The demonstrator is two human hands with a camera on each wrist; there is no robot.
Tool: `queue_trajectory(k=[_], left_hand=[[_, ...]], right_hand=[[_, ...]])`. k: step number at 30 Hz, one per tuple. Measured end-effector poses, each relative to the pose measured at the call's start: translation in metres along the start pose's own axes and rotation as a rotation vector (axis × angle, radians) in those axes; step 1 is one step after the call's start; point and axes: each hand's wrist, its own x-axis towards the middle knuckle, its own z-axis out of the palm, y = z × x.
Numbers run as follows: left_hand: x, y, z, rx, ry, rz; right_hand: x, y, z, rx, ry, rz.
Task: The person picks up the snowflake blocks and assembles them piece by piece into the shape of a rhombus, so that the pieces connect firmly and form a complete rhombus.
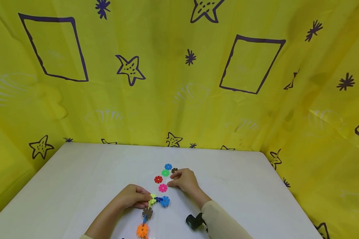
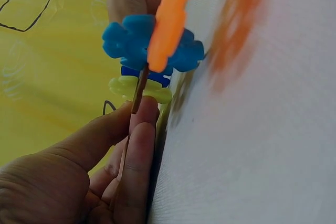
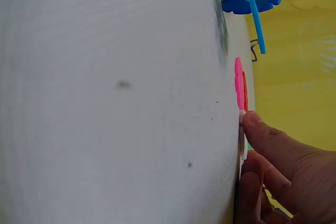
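My left hand [image 1: 132, 196] pinches a chain of interlocking notched plastic discs by its yellow disc [image 1: 153, 198]. From there the chain runs right through a dark blue disc [image 1: 158, 199] to a light blue disc [image 1: 165, 201]. Toward me it continues through a brown disc [image 1: 147, 212] and a blue disc [image 2: 130, 40] to an orange disc [image 1: 142, 230]. My right hand [image 1: 186, 181] grips a white disc [image 3: 242, 142] low at the tabletop, thumb on one edge and fingers on the other. The fingers partly hide this disc.
Loose discs lie around the right hand: pink [image 1: 163, 188], red [image 1: 158, 179], green [image 1: 165, 173], blue [image 1: 168, 166] and dark brown [image 1: 174, 170]. A black wrist device [image 1: 194, 221] sits by the right sleeve. Yellow patterned curtain [image 1: 155, 99] borders the white table [image 1: 245, 186].
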Motion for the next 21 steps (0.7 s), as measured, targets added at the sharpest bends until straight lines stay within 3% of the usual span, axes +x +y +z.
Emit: queue_trajectory(k=[8, 21], left_hand=[[0.001, 0.0, 0.0, 0.007, 0.0, -0.003], [0.001, 0.002, 0.001, 0.014, 0.016, -0.031]], right_hand=[[-0.002, -0.002, 0.0, -0.018, 0.0, -0.002], [-0.01, 0.008, -0.004, 0.044, -0.003, -0.037]])
